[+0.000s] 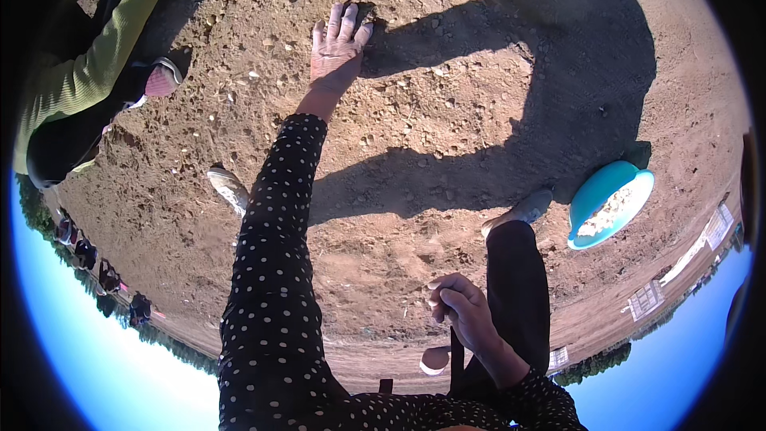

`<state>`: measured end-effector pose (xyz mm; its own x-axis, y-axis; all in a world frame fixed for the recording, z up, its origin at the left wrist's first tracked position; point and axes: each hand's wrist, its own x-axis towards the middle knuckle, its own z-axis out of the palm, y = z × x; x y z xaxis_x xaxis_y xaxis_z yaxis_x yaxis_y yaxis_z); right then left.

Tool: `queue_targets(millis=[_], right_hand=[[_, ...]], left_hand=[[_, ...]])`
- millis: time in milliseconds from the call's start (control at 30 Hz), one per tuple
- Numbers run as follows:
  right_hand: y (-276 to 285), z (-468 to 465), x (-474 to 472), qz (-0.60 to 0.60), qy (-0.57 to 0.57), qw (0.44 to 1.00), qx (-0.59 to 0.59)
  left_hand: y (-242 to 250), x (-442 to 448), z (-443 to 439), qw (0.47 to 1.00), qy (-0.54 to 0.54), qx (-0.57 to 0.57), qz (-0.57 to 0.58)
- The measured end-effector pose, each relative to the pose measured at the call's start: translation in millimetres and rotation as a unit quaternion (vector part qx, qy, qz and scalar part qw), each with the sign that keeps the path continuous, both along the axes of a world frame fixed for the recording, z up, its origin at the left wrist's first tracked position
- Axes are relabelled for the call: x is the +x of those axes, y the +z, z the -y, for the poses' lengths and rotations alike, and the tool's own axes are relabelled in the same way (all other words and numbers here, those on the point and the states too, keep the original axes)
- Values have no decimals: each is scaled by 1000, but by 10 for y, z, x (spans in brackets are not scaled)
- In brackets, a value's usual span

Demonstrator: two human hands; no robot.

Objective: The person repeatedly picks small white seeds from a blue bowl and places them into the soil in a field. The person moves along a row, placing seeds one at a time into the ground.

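My left hand reaches forward, palm down, over the brown clod-strewn soil. Its fingers are spread, and nothing shows in it; whether the palm touches the ground cannot be told. Small pale bits lie scattered in the dirt around it. My right hand is raised near my right knee with its fingers curled inward. What, if anything, lies inside those fingers is hidden. To the right of my right shoe, a turquoise plastic basin rests on the ground, tilted in view, with a heap of small pale pieces inside.
Close on the left, another person in a green ribbed sleeve and a pink shoe is bent low. My left shoe stands on the soil. Several people are farther off at left. Pale stacked crates stand far right.
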<state>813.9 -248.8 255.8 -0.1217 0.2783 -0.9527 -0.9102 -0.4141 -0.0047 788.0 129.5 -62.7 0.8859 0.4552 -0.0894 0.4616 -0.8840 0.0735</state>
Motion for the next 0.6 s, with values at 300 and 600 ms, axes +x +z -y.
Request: queue_targets(millis=[300,600], right_hand=[[-98,-192,-194,11,43,999,-9],[-216,-249,-419,19,74,997,-27]], left_hand=[[76,2,-1124,992,113,-24,46],[255,-1273,24,992,73,-102,22]])
